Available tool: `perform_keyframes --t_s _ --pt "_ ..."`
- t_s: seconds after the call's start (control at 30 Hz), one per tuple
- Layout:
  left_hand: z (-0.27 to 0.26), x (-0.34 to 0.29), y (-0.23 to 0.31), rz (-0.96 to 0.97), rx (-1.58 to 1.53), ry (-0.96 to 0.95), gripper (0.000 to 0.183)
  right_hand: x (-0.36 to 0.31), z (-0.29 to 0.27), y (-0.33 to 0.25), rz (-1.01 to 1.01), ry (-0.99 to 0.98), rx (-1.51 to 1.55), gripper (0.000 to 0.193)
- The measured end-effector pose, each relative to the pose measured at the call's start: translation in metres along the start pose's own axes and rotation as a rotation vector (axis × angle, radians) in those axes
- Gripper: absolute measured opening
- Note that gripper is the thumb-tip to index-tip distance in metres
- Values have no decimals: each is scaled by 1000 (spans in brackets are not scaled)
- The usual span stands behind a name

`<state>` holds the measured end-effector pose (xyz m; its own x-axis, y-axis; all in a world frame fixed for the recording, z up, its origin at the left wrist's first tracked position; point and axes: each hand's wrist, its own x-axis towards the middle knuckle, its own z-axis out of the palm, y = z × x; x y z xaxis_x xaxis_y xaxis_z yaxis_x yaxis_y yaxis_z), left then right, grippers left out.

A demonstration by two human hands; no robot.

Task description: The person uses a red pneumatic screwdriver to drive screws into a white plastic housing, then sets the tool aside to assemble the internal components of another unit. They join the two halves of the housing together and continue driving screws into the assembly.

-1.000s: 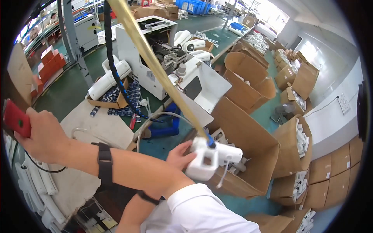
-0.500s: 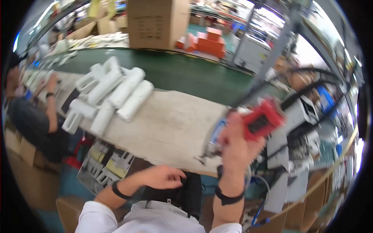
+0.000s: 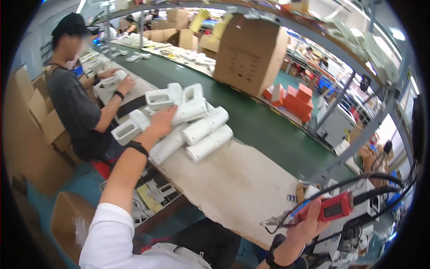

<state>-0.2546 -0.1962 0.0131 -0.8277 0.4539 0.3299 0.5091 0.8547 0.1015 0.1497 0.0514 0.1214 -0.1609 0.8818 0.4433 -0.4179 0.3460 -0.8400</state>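
Observation:
My left hand point(image 3: 162, 121) reaches into a pile of white plastic housings with tube-shaped bodies and looped handles. Its fingers are closed over one white plastic housing point(image 3: 190, 112) in the pile; the fingertips are partly hidden. Other housings lie close by, among them a tube point(image 3: 210, 142) at the pile's right and a looped handle point(image 3: 127, 131) at its left. In my right hand point(image 3: 309, 224) is a red power screwdriver point(image 3: 336, 207), held over the bench's right end. Its metal tip point(image 3: 274, 221) points left, and a blue hose runs along it.
The bench top point(image 3: 215, 179) has a pale, worn covering. Behind it runs a green conveyor belt point(image 3: 260, 125) with a large carton point(image 3: 248, 56) beyond. A co-worker point(image 3: 74, 89) handles white parts at left. Black cables point(image 3: 380, 190) trail right from the screwdriver. A parts tray point(image 3: 156, 197) sits below the bench.
My left hand has moved from near my lap, out to the pile of housings. My right hand still holds the screwdriver, now lower and farther right in view. The view has turned left.

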Motion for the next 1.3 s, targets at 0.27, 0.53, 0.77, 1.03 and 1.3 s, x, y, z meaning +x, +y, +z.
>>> perform_keyframes --t_s 0.27,0.53,0.77,1.03,1.3 --pt "-22 -13 -3 240 -24 418 77 5 3 9 25 -29 -2 22" --pt "-87 -144 113 612 -122 209 84 19 -7 4 -56 68 10 25" --pt "1 -225 196 476 -215 132 70 20 -26 -19 -51 110 -91 28" --pt "-61 -174 285 1158 -315 -247 93 24 -15 -29 -41 14 -72 28" --pt "1 -122 359 1133 136 -562 80 45 -27 -14 -156 -25 -115 18"
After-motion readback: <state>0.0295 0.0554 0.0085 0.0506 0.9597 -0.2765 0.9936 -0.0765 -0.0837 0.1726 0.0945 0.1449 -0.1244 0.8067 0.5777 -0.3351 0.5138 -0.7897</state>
